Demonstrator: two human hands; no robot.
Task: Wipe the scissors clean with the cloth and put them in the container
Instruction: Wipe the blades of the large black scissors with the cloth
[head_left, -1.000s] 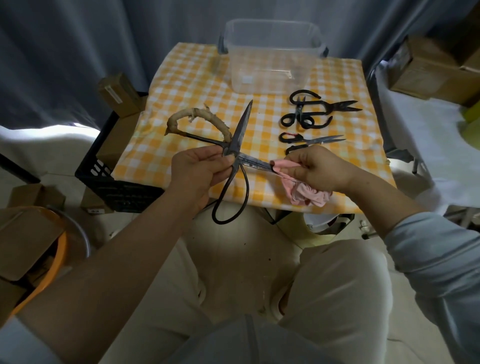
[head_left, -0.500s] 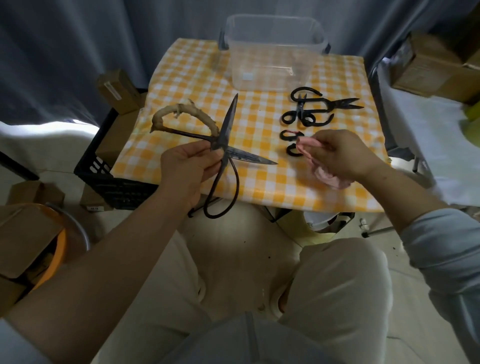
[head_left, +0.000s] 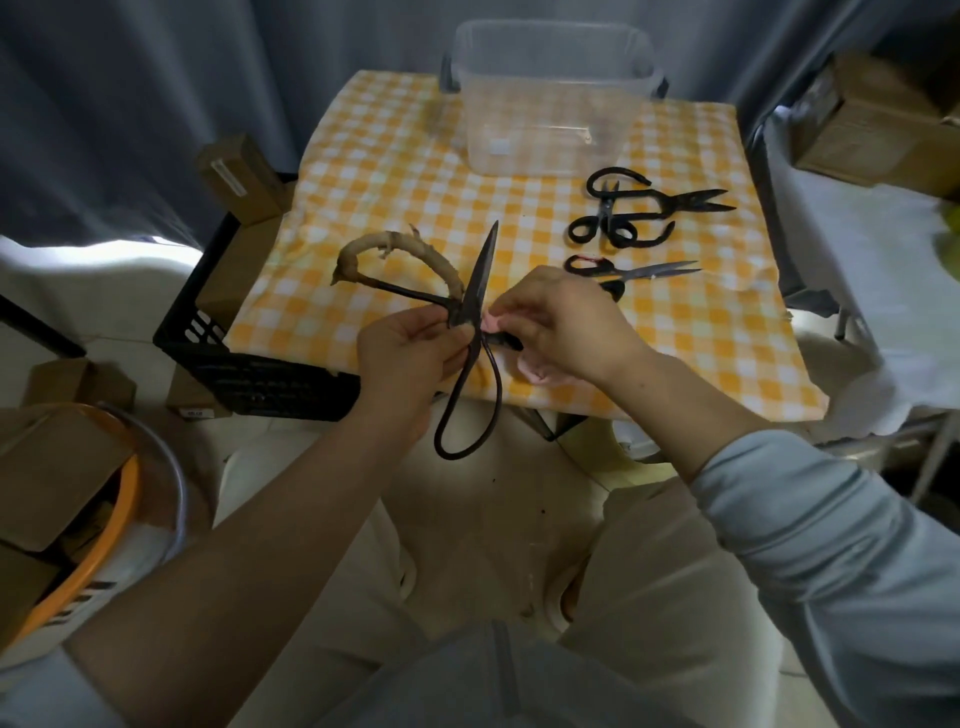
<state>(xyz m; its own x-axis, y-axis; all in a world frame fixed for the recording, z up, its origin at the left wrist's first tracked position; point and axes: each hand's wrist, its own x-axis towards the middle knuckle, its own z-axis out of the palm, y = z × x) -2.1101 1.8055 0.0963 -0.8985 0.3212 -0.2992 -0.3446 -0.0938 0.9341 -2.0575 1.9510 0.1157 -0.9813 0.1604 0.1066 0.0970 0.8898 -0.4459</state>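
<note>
Large iron scissors (head_left: 480, 283), blades open, 6 o'clock edge of table (head_left: 363, 171): my left hand (head_left: 410, 353) grips the pivot, my right hand (head_left: 561, 322) pinches pink cloth (head_left: 537, 373) round one blade. Best drawn pivot-to-tip, fingers behind the edge. Clear container (head_left: 550, 104): 12 o'clock.

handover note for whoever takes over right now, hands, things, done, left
Left hand grips the large scissors at the pivot, blades spread.
Right hand pinches the pink cloth onto one blade near the pivot.
Clear container stands at the table's far edge, no scissors inside.
A heap of black scissors and one smaller pair lie on the checked tablecloth, right side.
Done: nothing stowed. Left: finish wiping this pair, stow it, then the others.
</note>
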